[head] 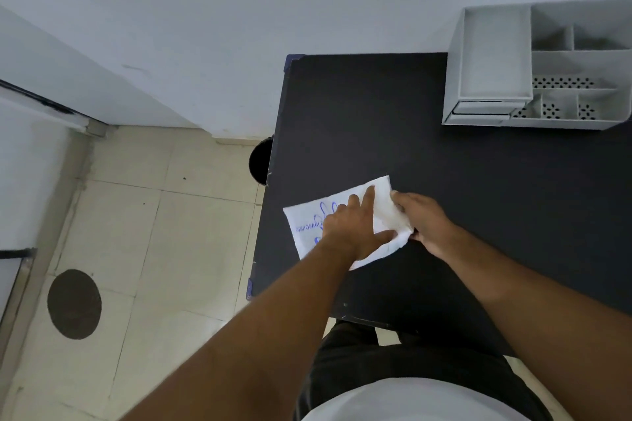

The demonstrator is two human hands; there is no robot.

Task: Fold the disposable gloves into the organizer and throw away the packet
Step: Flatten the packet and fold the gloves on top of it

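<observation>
Near the worktop's (478, 181) left edge, left hand (345, 225) flat, fingers spread, pins the packet (307, 219); right hand (422, 219) fingers pinch gloves (393, 212) at its open end: draw out slowly, pressure kept, organizer (492, 55) waits far-right corner

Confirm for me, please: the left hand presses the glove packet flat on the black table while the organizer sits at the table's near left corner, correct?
Not quite. In the head view, the organizer sits at the far right of the black table, not its near left corner. The left hand does press the glove packet flat.
</observation>
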